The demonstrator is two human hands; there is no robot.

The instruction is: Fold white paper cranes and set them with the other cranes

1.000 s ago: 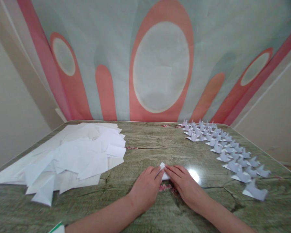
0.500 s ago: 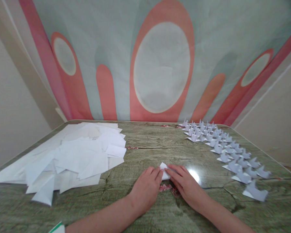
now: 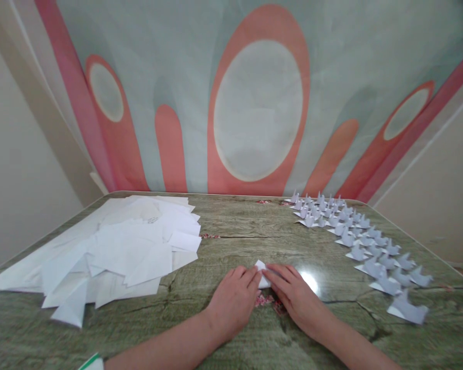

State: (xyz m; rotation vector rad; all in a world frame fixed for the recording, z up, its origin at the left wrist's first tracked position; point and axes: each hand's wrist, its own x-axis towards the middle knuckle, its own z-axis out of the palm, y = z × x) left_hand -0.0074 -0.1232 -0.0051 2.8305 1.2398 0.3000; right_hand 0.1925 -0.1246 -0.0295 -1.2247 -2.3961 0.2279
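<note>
A small folded piece of white paper lies on the table between my two hands, its pointed tip facing away from me. My left hand covers its left side, fingers together and pressing the paper. From the other side, my right hand holds the right edge with closely set fingers. Both thumbs and the paper's lower part are partly hidden. Off to the right stand rows of folded white paper birds, the nearest bird being the largest in view.
A spread heap of loose white paper sheets covers the table's left side, with a creased sheet at its near edge. The wood-patterned table meets a printed backdrop at its far edge.
Both hands remain at the folded paper, with only slight finger movement; a little less of the paper's tip shows. The whole view has shifted slightly.
</note>
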